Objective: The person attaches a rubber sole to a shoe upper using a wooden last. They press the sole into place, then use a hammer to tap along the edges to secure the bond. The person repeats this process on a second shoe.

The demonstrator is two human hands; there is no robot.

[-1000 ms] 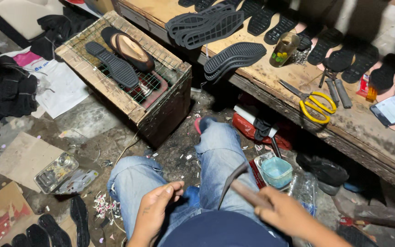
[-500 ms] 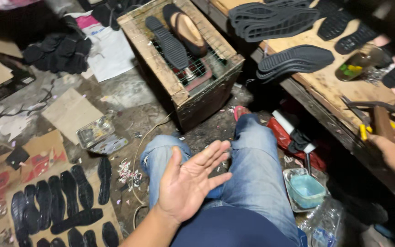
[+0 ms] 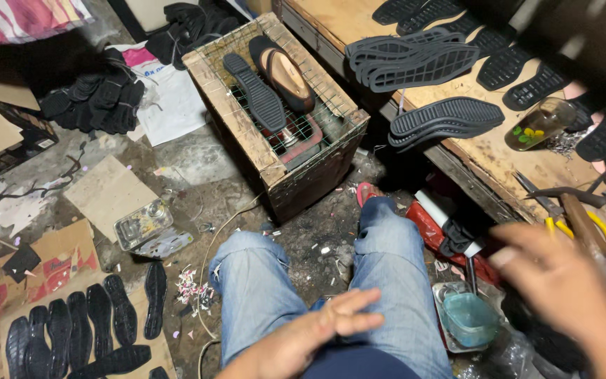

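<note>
My left hand [image 3: 317, 330] hovers over my lap between my jeans-clad knees [image 3: 387, 281], palm turned up, fingers apart, holding nothing. My right hand [image 3: 555, 281] is blurred at the right, just in front of the wooden bench [image 3: 485, 154]; its fingers look spread and empty. Just beyond it on the bench lie a brown wooden-handled tool [image 3: 590, 231] and yellow-handled scissors [image 3: 555, 224]. A small teal cup [image 3: 468, 319] stands on the floor below that hand.
A wooden crate with a wire-mesh top [image 3: 233, 119] stands ahead of my knees, carrying a black sole [image 3: 254, 91] and a tan-lined shoe [image 3: 285, 70]. Stacked black soles [image 3: 422, 60] and a glass bottle [image 3: 538, 123] are on the bench. More soles [image 3: 71, 330] lie on cardboard at the floor's left.
My right hand carried the wooden-handled tool from my lap to the bench and now sits lower, apart from it. The left hand turned and dropped toward my lap. The view shifted left.
</note>
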